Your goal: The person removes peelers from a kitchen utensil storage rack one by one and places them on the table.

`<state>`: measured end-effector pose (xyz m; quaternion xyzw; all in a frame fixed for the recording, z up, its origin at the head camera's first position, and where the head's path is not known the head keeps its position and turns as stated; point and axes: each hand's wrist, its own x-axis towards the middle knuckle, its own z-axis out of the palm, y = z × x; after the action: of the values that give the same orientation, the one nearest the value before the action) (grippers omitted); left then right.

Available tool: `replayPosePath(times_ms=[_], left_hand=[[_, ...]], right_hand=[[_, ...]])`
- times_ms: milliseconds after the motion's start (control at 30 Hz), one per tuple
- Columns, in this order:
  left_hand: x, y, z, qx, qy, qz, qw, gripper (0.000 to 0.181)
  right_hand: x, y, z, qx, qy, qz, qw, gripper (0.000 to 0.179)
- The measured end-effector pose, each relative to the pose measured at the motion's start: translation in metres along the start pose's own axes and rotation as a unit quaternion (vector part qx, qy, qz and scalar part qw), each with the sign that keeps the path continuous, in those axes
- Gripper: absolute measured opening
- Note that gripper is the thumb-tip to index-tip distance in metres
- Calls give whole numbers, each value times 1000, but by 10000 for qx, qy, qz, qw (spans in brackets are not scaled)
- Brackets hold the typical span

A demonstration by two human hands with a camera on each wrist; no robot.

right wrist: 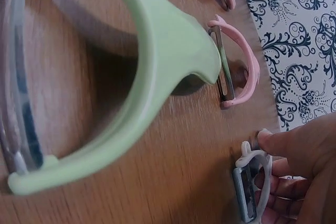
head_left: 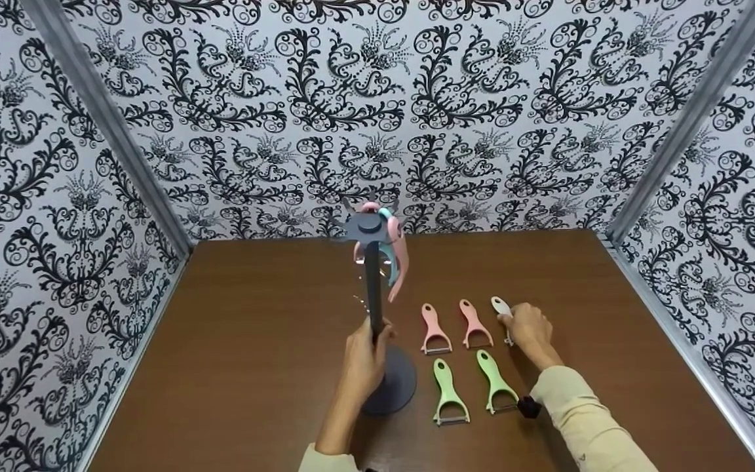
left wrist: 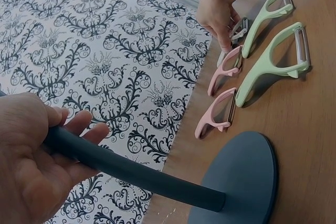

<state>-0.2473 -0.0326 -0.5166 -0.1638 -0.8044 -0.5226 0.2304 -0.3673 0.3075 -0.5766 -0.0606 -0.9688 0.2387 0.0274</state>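
Note:
My left hand (head_left: 362,360) grips the curved pole (left wrist: 136,174) of a dark grey stand, fingers wrapped round it above the round base (head_left: 390,387). From the hooked top (head_left: 358,226) of the stand hang peelers, pink (head_left: 399,259) and light blue ones. Over on the right, my right hand (head_left: 529,331) holds a white peeler (right wrist: 257,182) between thumb and fingers, close over the table. Its handle end pokes out past the thumb in the head view, while the blade shows in the right wrist view.
Two pink peelers (head_left: 434,328) lie between the stand and my right hand. Nearer the front are two green peelers (head_left: 448,391), one beside my right wrist with its black strap piece (head_left: 529,407). Patterned walls (head_left: 377,98) enclose the brown table (head_left: 253,341) at the back and sides.

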Motion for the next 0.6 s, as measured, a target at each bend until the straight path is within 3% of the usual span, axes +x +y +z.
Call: replayPosePath(times_ms=[233,600], left_hand=[[0,-1,1,71,10,205,9998,5],[0,0,1,94,62,205,9997,4]], right_hand=[[-2,2,3,-116,236,-254,9993,41],[-6,3,4,-219,573,-486,9969,37]])
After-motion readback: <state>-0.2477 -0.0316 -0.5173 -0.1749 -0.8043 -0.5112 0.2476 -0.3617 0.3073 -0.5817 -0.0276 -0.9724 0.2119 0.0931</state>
